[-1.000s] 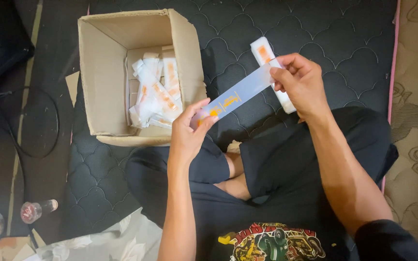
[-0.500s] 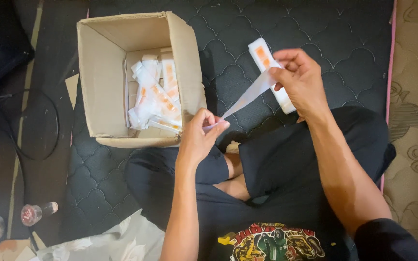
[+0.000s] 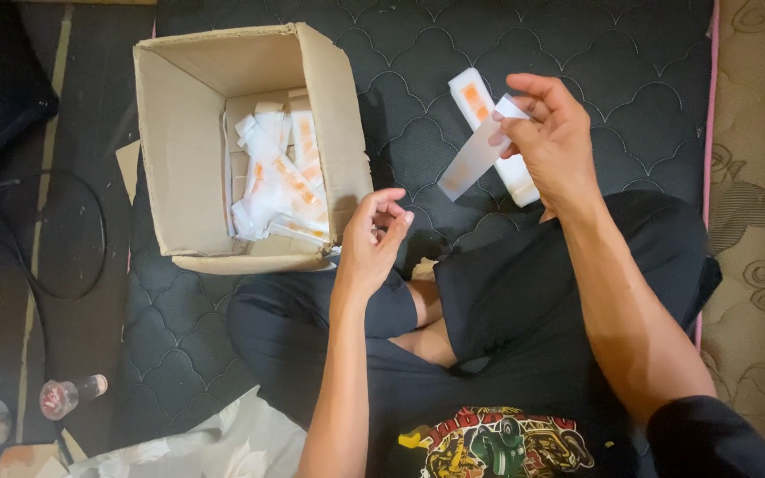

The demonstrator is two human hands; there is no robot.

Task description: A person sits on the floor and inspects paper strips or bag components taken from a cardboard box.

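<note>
The right hand [image 3: 552, 142], in the upper right of the frame, pinches 1 end of a thin translucent strip [image 3: 475, 158] between thumb and fingertips; the strip hangs down and to the left from that pinch, its lower end free. Half a second ago the left hand held that lower end and the strip was stretched taut between both hands; now the left hand [image 3: 374, 239] has let go and sits at the centre of the frame with fingers loosely curled and thumb near the fingertips, holding nothing that can be made out. It is just beside the near right corner of the cardboard box [image 3: 179, 150], not touching it as far as the view shows.

Behind the right hand, a white packet with orange marking [image 3: 471, 96] lies on the dark quilted mat [image 3: 630, 80]; whether the hand also grips it is hard to tell. The box, in the upper left, has stayed put and holds a heap of similar white-and-orange packets [image 3: 281, 181]. A small glass jar [image 3: 65, 396] lies at the lower left edge.
</note>
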